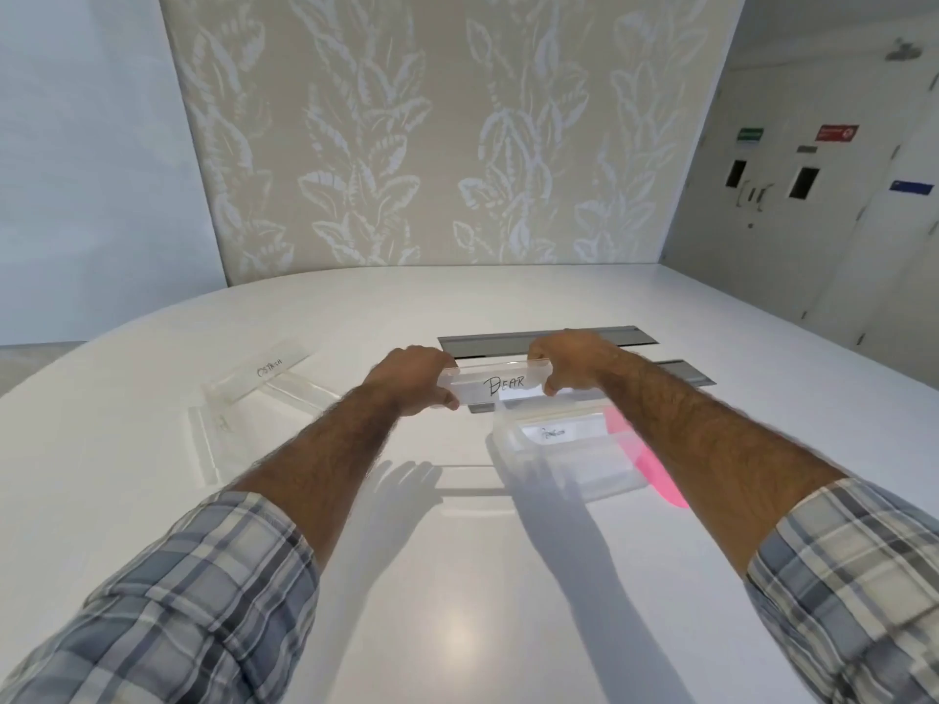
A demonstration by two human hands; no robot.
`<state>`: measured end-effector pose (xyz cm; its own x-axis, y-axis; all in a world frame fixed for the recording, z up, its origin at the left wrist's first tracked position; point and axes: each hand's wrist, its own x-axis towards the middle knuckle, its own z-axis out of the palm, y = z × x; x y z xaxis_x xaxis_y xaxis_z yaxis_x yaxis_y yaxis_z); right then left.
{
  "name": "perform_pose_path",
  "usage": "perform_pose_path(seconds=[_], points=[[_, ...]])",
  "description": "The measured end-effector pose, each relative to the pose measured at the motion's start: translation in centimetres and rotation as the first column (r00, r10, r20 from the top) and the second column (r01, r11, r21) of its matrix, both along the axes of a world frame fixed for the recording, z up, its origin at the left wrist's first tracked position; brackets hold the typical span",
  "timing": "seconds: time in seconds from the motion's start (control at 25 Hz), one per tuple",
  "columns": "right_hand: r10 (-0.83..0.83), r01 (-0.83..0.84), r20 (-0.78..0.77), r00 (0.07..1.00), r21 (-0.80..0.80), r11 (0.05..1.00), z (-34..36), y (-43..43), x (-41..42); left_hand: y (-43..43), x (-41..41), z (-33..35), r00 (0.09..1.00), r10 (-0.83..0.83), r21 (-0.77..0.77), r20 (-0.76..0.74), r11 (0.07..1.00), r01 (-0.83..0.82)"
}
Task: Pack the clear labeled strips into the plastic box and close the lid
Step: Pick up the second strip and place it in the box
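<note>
Clear plastic BEAR strip point(500, 384), ends pinched level by left hand point(414, 381) and right hand point(569, 360), probably to drop flat into the translucent box point(584, 472) under the right hand.

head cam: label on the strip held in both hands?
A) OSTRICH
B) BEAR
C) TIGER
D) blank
B: the strip, which the left hand and right hand hold by its ends, reads BEAR in handwritten letters.
</note>
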<state>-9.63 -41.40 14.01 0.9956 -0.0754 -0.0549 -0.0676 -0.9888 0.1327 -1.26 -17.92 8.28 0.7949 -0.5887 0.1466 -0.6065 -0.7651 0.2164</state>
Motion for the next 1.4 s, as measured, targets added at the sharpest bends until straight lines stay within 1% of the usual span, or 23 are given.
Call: perform_pose_path(seconds=[0.08,0.2,0.28,0.36,0.56,0.72,0.96,1.04,1.16,1.28,1.4], points=[[0.036,-0.036,-0.015,0.999,0.003,0.999,-0.1,-3.7,-1.2,-3.4,-2.2,-0.2,0.999,0.04,0.004,-0.02,0.999,-0.04],[0.056,-0.056,-0.015,0.998,-0.002,0.998,0.4,-7.3,-2.0,-7.0,-4.0,0.8,0.996,0.089,0.013,-0.005,0.996,-0.089],[0.062,-0.062,-0.003,0.998,0.014,0.998,0.7,-8.9,-2.4,-9.1,-4.5,1.7,0.994,0.101,0.046,0.034,0.994,-0.102],[0.067,-0.067,-0.011,0.998,-0.014,0.998,0.1,-10.2,-2.4,-10.6,-4.6,1.7,0.993,0.107,0.093,0.049,0.989,-0.112],[0.076,-0.079,-0.041,0.996,-0.065,0.995,-1.5,-12.9,-1.6,-13.5,-4.4,0.5,0.99,0.144,0.113,0.012,0.983,-0.144],[0.096,-0.1,-0.067,0.993,-0.059,0.993,-3.0,-14.4,-0.4,-14.8,-3.9,-0.9,0.988,0.154,0.147,-0.014,0.978,-0.15],[0.134,-0.137,-0.063,0.989,-0.053,0.989,-5.4,-15.2,1.9,-15.7,-2.8,-1.9,0.979,0.194,0.2,-0.063,0.963,-0.178],[0.145,-0.149,-0.06,0.988,-0.052,0.988,-6.1,-15.3,2.6,-16.0,-2.6,-2.1,0.984,0.176,0.246,-0.039,0.956,-0.161],[0.166,-0.172,-0.077,0.983,-0.075,0.982,-7.0,-15.4,3.4,-16.5,-2.2,-2.3,0.992,0.106,0.343,0.063,0.932,-0.121],[0.197,-0.205,-0.071,0.978,-0.138,0.969,-7.6,-15.4,4.0,-17.5,-2.1,-2.3,0.983,0.069,0.421,0.169,0.897,-0.136],[0.194,-0.204,-0.073,0.978,-0.173,0.964,-7.9,-15.4,4.1,-18.6,-1.9,-2.7,0.973,0.036,0.507,0.227,0.849,-0.15]])
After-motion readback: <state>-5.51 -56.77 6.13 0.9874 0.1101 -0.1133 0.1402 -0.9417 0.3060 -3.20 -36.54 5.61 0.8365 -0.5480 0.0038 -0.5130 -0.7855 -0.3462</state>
